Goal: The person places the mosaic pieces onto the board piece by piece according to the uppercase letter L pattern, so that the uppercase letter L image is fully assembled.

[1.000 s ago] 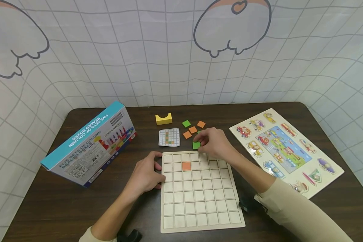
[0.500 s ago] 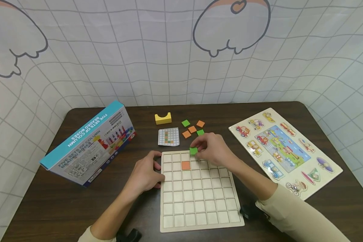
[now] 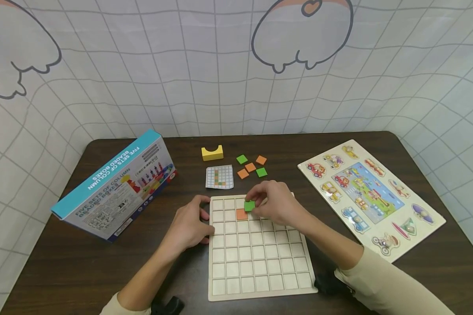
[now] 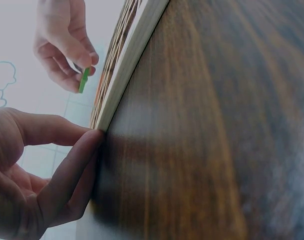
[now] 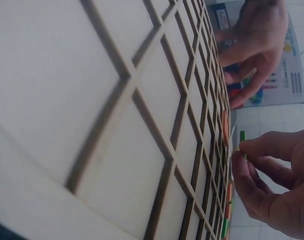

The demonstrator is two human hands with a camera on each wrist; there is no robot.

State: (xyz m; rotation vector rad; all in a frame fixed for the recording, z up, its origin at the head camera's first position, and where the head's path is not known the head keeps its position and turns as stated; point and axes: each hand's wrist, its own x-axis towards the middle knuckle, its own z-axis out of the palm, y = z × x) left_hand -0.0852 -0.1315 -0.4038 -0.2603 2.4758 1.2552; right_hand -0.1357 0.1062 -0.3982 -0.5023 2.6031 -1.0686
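A pale wooden grid board [image 3: 262, 256] lies flat on the dark table, an orange square tile [image 3: 241, 214] set in one of its cells near the top left. My left hand [image 3: 190, 224] holds the board's left edge, fingertips right at the rim; the left wrist view shows them meeting at the edge [image 4: 112, 100]. Between thumb and fingers, my right hand [image 3: 275, 203] pinches a green square tile [image 3: 249, 205] over the top rows, just behind the orange tile. Seen from the right wrist, that green tile [image 5: 242, 141] is edge-on above the board surface.
Behind the board lie a small printed pattern card [image 3: 219, 177], loose orange tiles [image 3: 250, 167] and green tiles [image 3: 262, 172], and a yellow arched block [image 3: 212, 153]. A large toy box [image 3: 118, 188] stands at left; a picture puzzle board [image 3: 372, 197] lies at right.
My right hand has picked up a green tile from behind the board and carried it left and toward me, over the top rows. The left hand stays at the board's edge.
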